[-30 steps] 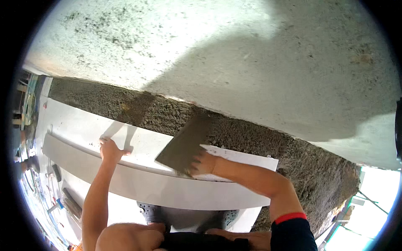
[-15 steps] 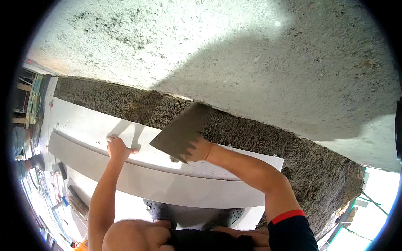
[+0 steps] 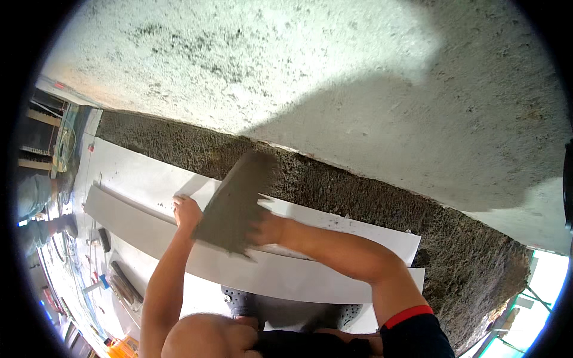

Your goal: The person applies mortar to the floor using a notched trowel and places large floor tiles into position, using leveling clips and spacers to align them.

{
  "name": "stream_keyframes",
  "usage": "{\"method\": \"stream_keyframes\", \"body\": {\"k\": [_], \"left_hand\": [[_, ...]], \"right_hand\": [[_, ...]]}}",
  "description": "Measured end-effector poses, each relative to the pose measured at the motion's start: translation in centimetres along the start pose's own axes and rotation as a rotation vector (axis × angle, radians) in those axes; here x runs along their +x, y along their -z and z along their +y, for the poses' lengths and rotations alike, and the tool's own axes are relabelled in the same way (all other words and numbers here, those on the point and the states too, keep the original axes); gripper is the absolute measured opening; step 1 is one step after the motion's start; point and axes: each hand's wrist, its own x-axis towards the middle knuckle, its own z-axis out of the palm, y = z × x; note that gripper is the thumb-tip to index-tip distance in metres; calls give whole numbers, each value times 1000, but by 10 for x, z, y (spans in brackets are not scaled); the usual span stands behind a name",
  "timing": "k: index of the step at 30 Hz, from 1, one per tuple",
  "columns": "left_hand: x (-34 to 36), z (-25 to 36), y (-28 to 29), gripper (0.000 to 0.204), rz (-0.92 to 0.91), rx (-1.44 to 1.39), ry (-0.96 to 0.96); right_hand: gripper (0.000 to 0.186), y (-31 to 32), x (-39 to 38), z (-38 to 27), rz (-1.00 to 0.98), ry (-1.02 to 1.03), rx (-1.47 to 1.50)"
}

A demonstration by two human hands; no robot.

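My right hand (image 3: 267,227) is closed around a broad rectangular plastering trowel (image 3: 233,206), its grey blade smeared with wet mortar and slightly blurred. The blade's far end overlaps the band of rough mortar (image 3: 334,188), while its near end reaches over the pale panels. My left hand (image 3: 187,212) is at the long white panel (image 3: 143,170), just left of the blade, fingers bent and apart with nothing visible in them. Part of that hand's thumb side is hidden by the trowel. A second pale strip (image 3: 298,277) runs nearer to me, beside the white panel.
Beyond the mortar rises a rough plastered wall (image 3: 197,65), partly in shadow. Dark perforated shoes (image 3: 239,301) show below the strip. At left lie a blue-headed tool (image 3: 98,283) and dark-edged tools (image 3: 124,283). Another person's legs (image 3: 42,230) stand at the far left.
The trowel has swung left and its blade has turned steeper, now close to my left hand. My left thumb, spread out before, is drawn in or covered. The whole view has shifted slightly.
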Motion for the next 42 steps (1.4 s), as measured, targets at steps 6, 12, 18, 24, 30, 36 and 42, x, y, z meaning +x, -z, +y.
{"method": "stream_keyframes", "body": {"k": [6,12,18,24,30,36,42], "left_hand": [[9,-12,-11,122,30,-33,-63],[17,-16,-43,111,341,144,-205],[12,-21,-38,82,110,130,-90],[21,-39,-54,68,161,-121,-382],[29,-40,-89,50,212,183,-192],[-1,-6,-15,113,148,81,2],[-19,1,19,122,44,69,-57]], "right_hand": [[36,-19,29,4,-41,87,-11],[43,-21,63,18,-579,-289,178],[37,-32,98,29,-1110,-773,428],[38,-87,58,19,-77,-51,56],[31,-119,70,12,-135,-39,10],[32,-96,97,33,-680,-844,298],[26,-102,83,30,-272,-150,128]]}}
